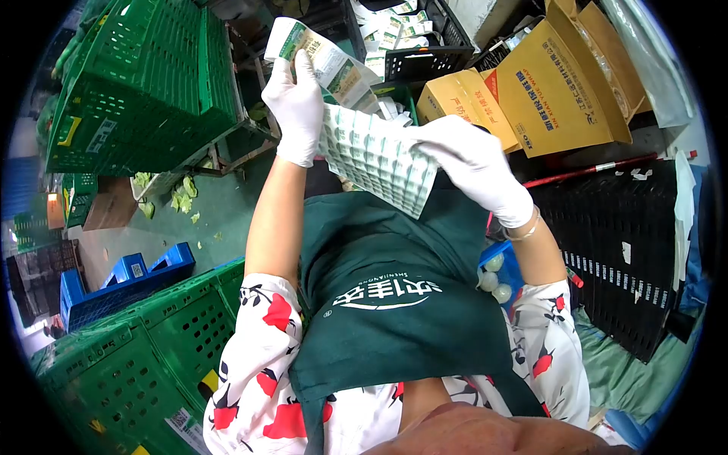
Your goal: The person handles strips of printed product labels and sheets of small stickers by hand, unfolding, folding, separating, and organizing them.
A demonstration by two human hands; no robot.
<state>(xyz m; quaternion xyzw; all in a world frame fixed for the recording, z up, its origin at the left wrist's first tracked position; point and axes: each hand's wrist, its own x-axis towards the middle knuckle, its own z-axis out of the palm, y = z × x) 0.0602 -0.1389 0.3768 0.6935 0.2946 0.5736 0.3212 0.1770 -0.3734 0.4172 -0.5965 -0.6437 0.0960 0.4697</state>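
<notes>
My left hand (pixel 296 110), in a white glove, is closed on a curling strip of printed labels (pixel 334 67) with green and white pictures. Below that strip, a pale green sheet with a grid of small repeated marks (pixel 379 159) spans the space between my hands, above the dark green apron (pixel 402 303). Its left edge meets my left hand. My right hand (pixel 474 163), also gloved in white, grips the sheet's upper right corner; its fingertips are partly hidden and slightly blurred. Whether strip and sheet are one piece, I cannot tell.
Green crates (pixel 144 83) are stacked at upper left, with another green crate (pixel 129 379) at lower left. A black crate (pixel 428 61) holds many printed labels. Cardboard boxes (pixel 561 83) and stacked black crates (pixel 614 250) stand right. Leaves (pixel 182 199) litter the floor.
</notes>
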